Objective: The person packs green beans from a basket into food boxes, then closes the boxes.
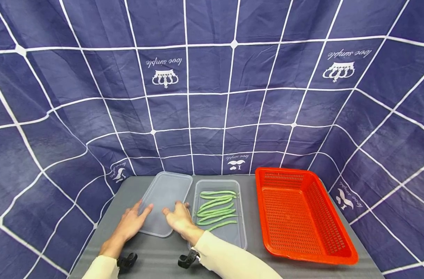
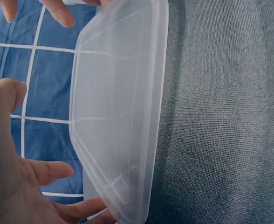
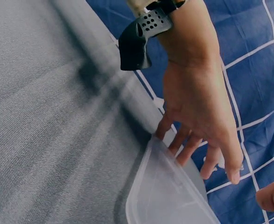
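A translucent plastic lid (image 1: 166,188) lies flat on the grey cloth at the left. My left hand (image 1: 129,223) is at its left side, thumb and index finger spread apart; in the left wrist view, its lower fingers touch the rim of the lid (image 2: 109,98). Across from it, my right hand (image 1: 180,219) is over the lid's right edge, thumb reaching inward; whether it touches the lid is unclear. The right wrist view shows the left hand (image 3: 197,102) with its fingertips along the lid's edge. Right of the lid stands a clear plastic container (image 1: 229,234) holding several green beans (image 1: 217,205).
A red perforated plastic basket (image 1: 288,209) stands at the right of the grey-covered table (image 1: 156,255). A blue curtain (image 1: 212,112) with white lines encloses the back and both sides. My right forearm (image 1: 229,254) crosses in front of the container's near left corner.
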Motion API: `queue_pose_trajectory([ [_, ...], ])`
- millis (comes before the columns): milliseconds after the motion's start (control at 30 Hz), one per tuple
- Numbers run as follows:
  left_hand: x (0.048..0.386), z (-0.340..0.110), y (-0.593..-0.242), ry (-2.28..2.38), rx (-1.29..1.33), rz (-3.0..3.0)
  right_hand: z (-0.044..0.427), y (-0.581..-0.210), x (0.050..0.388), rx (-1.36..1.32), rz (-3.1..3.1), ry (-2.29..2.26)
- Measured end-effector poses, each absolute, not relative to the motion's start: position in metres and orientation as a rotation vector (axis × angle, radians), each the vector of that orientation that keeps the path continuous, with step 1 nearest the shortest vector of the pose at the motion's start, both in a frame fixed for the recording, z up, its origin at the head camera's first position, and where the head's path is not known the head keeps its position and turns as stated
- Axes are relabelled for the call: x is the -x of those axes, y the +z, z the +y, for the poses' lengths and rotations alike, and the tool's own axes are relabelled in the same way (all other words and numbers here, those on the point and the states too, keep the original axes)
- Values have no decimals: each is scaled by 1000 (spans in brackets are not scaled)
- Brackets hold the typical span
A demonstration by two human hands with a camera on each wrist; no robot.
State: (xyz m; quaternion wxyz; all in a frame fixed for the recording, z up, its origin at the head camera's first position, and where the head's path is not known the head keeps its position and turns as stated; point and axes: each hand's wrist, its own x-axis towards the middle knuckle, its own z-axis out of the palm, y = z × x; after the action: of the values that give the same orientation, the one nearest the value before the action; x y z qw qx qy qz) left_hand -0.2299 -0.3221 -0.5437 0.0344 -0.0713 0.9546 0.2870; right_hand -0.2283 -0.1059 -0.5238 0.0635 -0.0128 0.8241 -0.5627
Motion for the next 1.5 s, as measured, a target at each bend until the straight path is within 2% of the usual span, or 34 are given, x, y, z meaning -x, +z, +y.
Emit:
queue_pose_trajectory([
  [200, 226, -323, -538, 954, 282, 2923, -106, -510, 229, 84, 2529, -1637],
  [500, 220, -322, -520, 1113, 393, 2964, -98, -497, 234, 322, 2589, -1658],
  [800, 219, -303, -500, 1276, 460, 3048, -77, -476, 244, 393, 2593, -1794],
  [1133, 208, -285, -478, 1453, 436, 3146, -56, -463, 245, 378, 2502, -1932],
  [1500, 212, -255, -459, 1563, 255, 3241, -17, -446, 257, 408, 2480, -2075],
])
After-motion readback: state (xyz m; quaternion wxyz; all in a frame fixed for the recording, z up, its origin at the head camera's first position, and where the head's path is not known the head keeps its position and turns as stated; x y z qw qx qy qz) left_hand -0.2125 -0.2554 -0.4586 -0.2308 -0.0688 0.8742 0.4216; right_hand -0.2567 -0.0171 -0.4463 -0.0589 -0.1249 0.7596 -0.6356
